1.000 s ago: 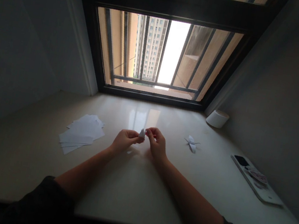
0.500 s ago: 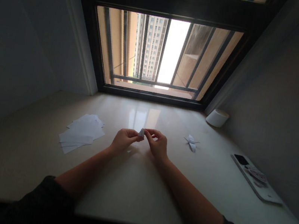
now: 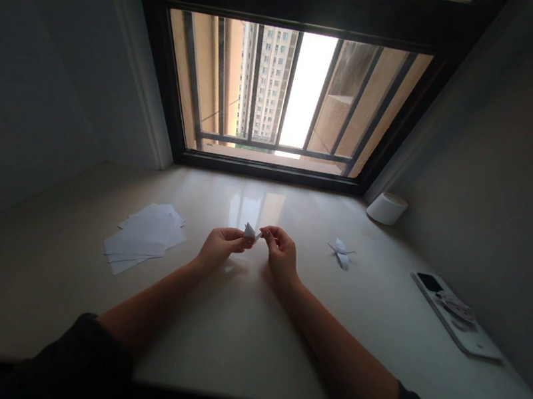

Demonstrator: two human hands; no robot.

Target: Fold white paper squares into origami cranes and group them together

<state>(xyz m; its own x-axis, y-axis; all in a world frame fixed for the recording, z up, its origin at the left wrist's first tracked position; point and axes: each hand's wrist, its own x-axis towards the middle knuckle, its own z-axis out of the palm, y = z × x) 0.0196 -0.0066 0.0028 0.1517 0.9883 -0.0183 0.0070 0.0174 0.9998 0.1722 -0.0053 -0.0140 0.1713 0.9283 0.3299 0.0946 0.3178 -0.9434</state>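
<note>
A small folded white paper figure (image 3: 250, 231) is held just above the white sill, between my two hands. My left hand (image 3: 221, 245) pinches its body between thumb and fingers. The fingertips of my right hand (image 3: 281, 254) are closed on a thin point that sticks out from its right side. Off to the right, a finished-looking paper crane (image 3: 340, 254) with spread wings lies on the sill, touched by neither hand. Left of my hands is a loose pile of white paper sheets (image 3: 144, 237).
A white cylindrical object (image 3: 387, 208) stands in the far right corner by the window frame. Along the right wall lies a white phone (image 3: 455, 318) with a dark camera block and a ring-like attachment. A barred window (image 3: 271, 172) rises behind the sill (image 3: 225, 334).
My right fingers have shifted slightly away from the left hand, and a thin paper point now shows between them. The figure's body has turned and tilted in my left hand.
</note>
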